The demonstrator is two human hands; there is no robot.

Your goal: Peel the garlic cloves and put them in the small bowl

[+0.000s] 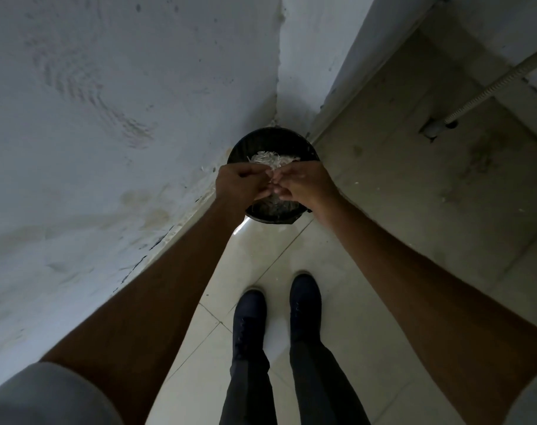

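Left hand: held above the near-left part of the bin, knuckles up, fingers curled inward toward the other hand.
Right hand: held above the near-right part of the bin, fingers curled likewise, tips meeting the left tips over the bin's middle.
Finger state: tips of both hands bunched together and touching; cannot tell whether clamped on anything, contact point hidden and blurred.
Garlic clove: not discernible; if present, concealed between the touching fingertips above the bin.
Peels: pale, dry, shredded flakes heaped inside the bin, showing beyond the hands and in the gap below them.
Bin: round, black, dark-lined, standing on the floor in the corner, far rim close against the wall.
Wall: rough, whitish, stained near its base; runs along the left forearm, leaving little room on that side.
Floor: glossy pale tiles with thin joints; open strip between bin and shoes.
Right side: duller tiled area beyond a low plastered edge, with a ribbed hose running down to a fitting.
Shoes: dark, side by side, toes pointing at the bin, well apart from it.
Sleeve: grey, short, at the lower left corner.
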